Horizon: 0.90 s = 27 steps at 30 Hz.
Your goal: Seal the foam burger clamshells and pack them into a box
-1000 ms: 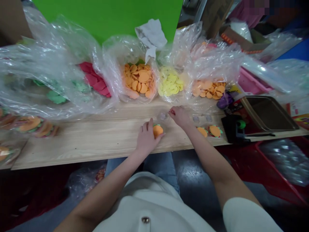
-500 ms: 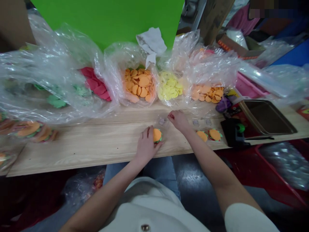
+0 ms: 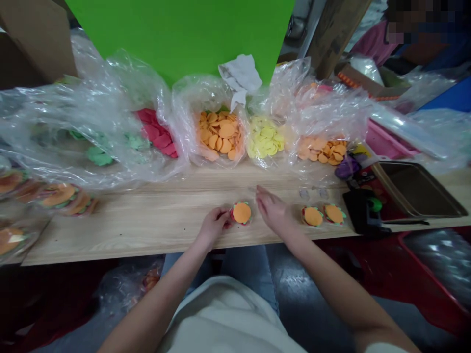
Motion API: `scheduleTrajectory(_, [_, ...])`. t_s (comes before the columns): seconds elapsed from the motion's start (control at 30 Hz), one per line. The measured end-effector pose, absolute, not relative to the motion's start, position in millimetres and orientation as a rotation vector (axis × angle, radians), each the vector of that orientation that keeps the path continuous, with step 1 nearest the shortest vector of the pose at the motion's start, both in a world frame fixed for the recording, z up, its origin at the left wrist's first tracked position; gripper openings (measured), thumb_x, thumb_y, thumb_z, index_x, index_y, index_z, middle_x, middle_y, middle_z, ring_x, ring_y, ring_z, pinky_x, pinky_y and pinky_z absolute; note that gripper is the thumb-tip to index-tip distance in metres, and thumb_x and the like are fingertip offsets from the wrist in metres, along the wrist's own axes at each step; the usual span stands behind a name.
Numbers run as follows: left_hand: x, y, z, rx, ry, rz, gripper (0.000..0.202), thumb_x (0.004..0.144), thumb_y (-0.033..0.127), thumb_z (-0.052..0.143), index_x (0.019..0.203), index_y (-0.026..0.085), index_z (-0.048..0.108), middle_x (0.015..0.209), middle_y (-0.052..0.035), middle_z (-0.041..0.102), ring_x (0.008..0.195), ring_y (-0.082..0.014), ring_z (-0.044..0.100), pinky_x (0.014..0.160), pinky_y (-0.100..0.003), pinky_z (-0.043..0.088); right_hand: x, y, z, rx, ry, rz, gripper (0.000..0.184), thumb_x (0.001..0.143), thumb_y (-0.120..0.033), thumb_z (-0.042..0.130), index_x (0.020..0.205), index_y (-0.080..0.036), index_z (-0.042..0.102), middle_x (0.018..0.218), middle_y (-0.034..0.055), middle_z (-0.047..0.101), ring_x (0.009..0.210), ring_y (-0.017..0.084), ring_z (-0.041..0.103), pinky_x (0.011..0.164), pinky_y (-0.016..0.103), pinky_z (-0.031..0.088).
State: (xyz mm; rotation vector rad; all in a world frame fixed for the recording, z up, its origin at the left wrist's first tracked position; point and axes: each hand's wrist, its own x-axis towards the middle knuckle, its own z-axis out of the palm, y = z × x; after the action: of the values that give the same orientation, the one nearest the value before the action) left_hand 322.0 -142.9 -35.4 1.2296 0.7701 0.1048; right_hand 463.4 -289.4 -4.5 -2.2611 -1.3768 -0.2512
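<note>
The left hand (image 3: 214,226) has shifted from atop a small burger cutout (image 3: 242,213) to that cutout's left edge, while the right hand (image 3: 274,211) has drawn back from a pinch and opened. Curled fingers (image 3: 222,214) of the left hand touch the cutout, which lies between the 2 hands on a wooden table (image 3: 147,235). The right hand holds nothing, its fingers loosely extended. To the right of that hand sit 2 more burger cutouts (image 3: 313,216) and 2 clear discs (image 3: 303,194). Beyond both hands, 5 plastic bags (image 3: 191,98) hold red, green, orange, yellow and pale orange pieces. Farther right stands a black tool (image 3: 355,211).
</note>
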Motion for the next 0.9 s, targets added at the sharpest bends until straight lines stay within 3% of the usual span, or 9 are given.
scheduleTrajectory(0.07, [321.8,-141.4,-33.1,1.168,0.761,0.102,0.021,0.072,0.03,0.059,0.083,0.013,0.059,0.077,-0.0038,0.062,0.064,-0.0106,0.058,0.066,-0.025,0.048,434.0,-301.2,-13.9,-2.205,-1.562,-0.299,0.031,0.085,-0.017,0.041,0.114,-0.014,0.051,0.132,0.0135,0.046,0.124,0.022,0.041,0.095,0.037,0.042])
scheduleTrajectory(0.13, [322.2,-140.6,-31.1,1.117,0.759,0.092,0.026,0.073,0.037,0.057,0.082,0.013,0.059,0.073,-0.0038,0.062,0.063,-0.0117,0.058,0.065,-0.026,0.049,406.2,-311.3,-26.4,-2.185,-1.688,-0.293,0.036,0.083,-0.015,0.042,0.119,-0.014,0.049,0.136,0.0128,0.041,0.131,0.025,0.029,0.101,0.042,0.036])
scheduleTrajectory(0.27, [325.5,-140.8,-30.9,1.129,0.755,0.101,0.035,0.07,0.045,0.06,0.081,0.012,0.059,0.066,-0.0031,0.061,0.058,-0.0116,0.057,0.054,-0.022,0.044,375.6,-316.3,-40.3,-2.187,-1.651,-0.179,0.044,0.079,-0.013,0.043,0.123,-0.012,0.046,0.135,0.0133,0.043,0.13,0.026,0.03,0.104,0.046,0.029])
scheduleTrajectory(0.37, [328.4,-142.0,-30.3,1.168,0.74,0.141,0.033,0.065,0.041,0.066,0.08,0.012,0.06,0.063,-0.0007,0.059,0.054,-0.0088,0.052,0.049,-0.018,0.038,389.5,-302.3,-26.6,-2.203,-1.322,-0.079,0.038,0.082,-0.017,0.041,0.118,-0.012,0.049,0.118,0.0141,0.057,0.113,0.022,0.049,0.096,0.039,0.038])
scheduleTrajectory(0.47, [321.0,-143.2,-21.9,1.192,0.701,0.124,0.03,0.066,0.038,0.065,0.08,0.011,0.062,0.062,0.0,0.058,0.053,-0.0072,0.049,0.051,-0.018,0.037,418.8,-278.5,-4.1,-2.311,-0.899,0.038,0.029,0.087,-0.031,0.037,0.097,-0.013,0.058,0.092,0.0122,0.064,0.083,0.019,0.058,0.072,0.03,0.045])
scheduleTrajectory(0.57, [293.8,-143.9,-9.2,1.26,0.637,0.01,0.027,0.067,0.036,0.066,0.079,0.012,0.064,0.061,0.0008,0.058,0.053,-0.0071,0.048,0.052,-0.018,0.038,423.5,-260.1,2.9,-2.408,-0.891,0.436,0.042,0.087,-0.046,0.034,0.07,-0.017,0.059,0.064,0.0052,0.06,0.057,0.015,0.051,0.053,0.026,0.035])
scheduleTrajectory(0.63, [266.2,-145.3,-4.8,1.343,0.606,-0.117,0.026,0.068,0.036,0.064,0.08,0.012,0.065,0.061,0.0008,0.058,0.053,-0.0077,0.048,0.052,-0.019,0.038,403.5,-257.6,-6.2,-2.351,-1.026,0.657,0.048,0.087,-0.05,0.035,0.059,-0.018,0.057,0.052,0.0012,0.055,0.05,0.012,0.044,0.049,0.025,0.028])
scheduleTrajectory(0.77, [210.1,-154.0,-11.6,1.402,0.658,-0.35,0.028,0.071,0.038,0.06,0.081,0.013,0.066,0.06,-0.0004,0.059,0.051,-0.0087,0.047,0.049,-0.02,0.037,342.9,-273.9,-36.3,-2.21,-1.062,0.788,0.048,0.087,-0.046,0.038,0.055,-0.017,0.058,0.05,-0.0006,0.053,0.049,0.009,0.041,0.049,0.023,0.024])
scheduleTrajectory(0.9, [182.9,-161.9,-15.8,1.397,0.656,-0.343,0.028,0.074,0.04,0.056,0.082,0.014,0.064,0.064,-0.0007,0.058,0.052,-0.0094,0.047,0.049,-0.021,0.037,315.7,-284.8,-50.8,-2.185,-1.051,0.787,0.049,0.087,-0.045,0.039,0.052,-0.017,0.058,0.049,-0.0008,0.052,0.048,0.009,0.038,0.049,0.024,0.023])
